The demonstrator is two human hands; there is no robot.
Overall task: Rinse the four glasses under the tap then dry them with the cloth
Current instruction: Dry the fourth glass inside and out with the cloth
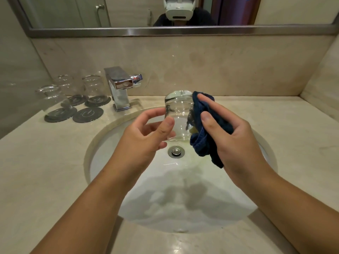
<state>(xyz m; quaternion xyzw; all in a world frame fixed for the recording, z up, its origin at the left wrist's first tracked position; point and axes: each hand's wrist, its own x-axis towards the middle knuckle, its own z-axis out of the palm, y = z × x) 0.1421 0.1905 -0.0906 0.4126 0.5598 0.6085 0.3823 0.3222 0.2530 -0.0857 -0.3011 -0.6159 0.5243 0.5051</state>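
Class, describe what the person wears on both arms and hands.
Nothing visible. The left forearm and right forearm are bare to the frame's edge, without sleeves. The left hand and right hand have no gloves; no rings, watch or bracelet show.

Between my hands: clear glossy glass (178, 116), dark blue nubby cloth (205, 136). Beyond them, polished chrome tap (120, 88); under them, glossy marble counter (55, 162).
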